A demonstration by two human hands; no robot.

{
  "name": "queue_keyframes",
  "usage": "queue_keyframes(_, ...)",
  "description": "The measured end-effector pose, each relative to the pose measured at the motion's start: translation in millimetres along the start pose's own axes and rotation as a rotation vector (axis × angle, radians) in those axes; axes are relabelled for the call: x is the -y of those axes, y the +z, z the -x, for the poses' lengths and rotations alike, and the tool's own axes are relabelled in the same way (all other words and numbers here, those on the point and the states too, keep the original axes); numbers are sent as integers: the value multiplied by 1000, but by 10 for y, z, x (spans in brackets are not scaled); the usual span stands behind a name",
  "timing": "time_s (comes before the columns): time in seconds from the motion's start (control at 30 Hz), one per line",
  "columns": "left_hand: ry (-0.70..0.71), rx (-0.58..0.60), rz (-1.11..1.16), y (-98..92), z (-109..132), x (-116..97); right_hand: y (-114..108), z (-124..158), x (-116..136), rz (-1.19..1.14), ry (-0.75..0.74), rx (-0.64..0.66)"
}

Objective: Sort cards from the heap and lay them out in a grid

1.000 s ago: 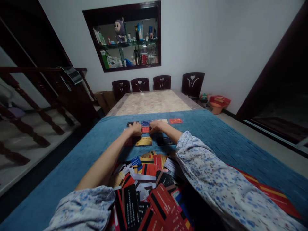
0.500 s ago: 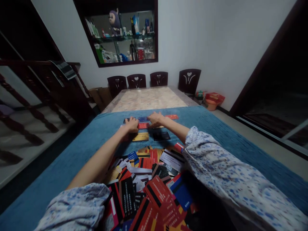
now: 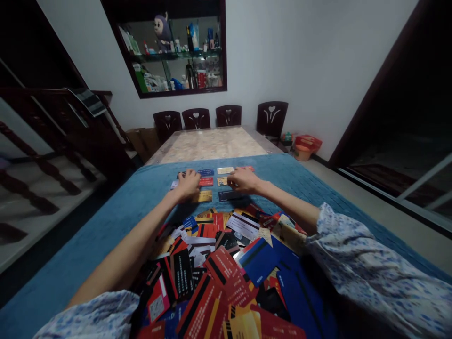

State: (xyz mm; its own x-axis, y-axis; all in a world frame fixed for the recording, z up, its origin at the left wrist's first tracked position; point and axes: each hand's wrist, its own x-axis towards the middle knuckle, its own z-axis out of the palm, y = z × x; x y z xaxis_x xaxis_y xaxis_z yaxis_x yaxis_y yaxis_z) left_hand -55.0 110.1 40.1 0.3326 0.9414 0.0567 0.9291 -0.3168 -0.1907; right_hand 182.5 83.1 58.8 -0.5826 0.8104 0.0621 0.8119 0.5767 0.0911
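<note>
Head view, only cam: vs half a sec ago your right hand (image 3: 243, 180) has slid rightward off the middle of the laid-out rows, uncovering two pale cards: cream card (image 3: 225, 170) in the far row and small tan card (image 3: 222, 181) just behind the hand's thumb side. Looks like the placing there is done, by my read. Right hand now rests palm-down, fingers loosely curled, over the far edge of the black card (image 3: 231, 195); can't tell if it pinches anything. Forearm runs back diag. to the floral sleeve (image 3: 370, 273) at lower right.

Your left hand (image 3: 188, 184) has barely shifted: palm-down, fingers bent, knuckles up, lying on the row w/ the red card (image 3: 206, 181) just right of it and the gold card (image 3: 205, 196) touching its near side. Blue card (image 3: 205, 172) sits just beyond. No grip visible, hand half closed on the cloth. Left arm is bare to the elbow, stretched straight fwd.

Both arms reach over the loose card pile (image 3: 219, 268), which sprawls on the blue cloth (image 3: 106, 226) close to you; the sorted rows lie past it, near the cloth's far edge.
</note>
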Motion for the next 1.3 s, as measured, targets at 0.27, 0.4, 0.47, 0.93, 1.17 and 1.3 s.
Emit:
queue_keyframes(0.27, 114, -50, 108, -119, 407, -335, 23, 400, 43, -27, -28, -31)
queue_keyframes(0.4, 189, -54, 176, -181, 649, -536, 5, 615, 96, -60, -41, -26)
queue_keyframes(0.47, 222, -52, 194, -191, 767, -639, -5, 716, 126, -78, -51, -4)
queue_keyframes(0.93, 409, 0, 441, -143, 1114, -1030, 9, 1060, 291, -112, -115, 133)
queue_keyframes(1.17, 441, 44, 482, -69, 1107, -1040, 71, 1066, 335, -68, -125, 155)
queue_keyframes(1.3, 439, 52, 470, -90, 1117, -1032, 72, 1072, 339, -78, -116, 166)
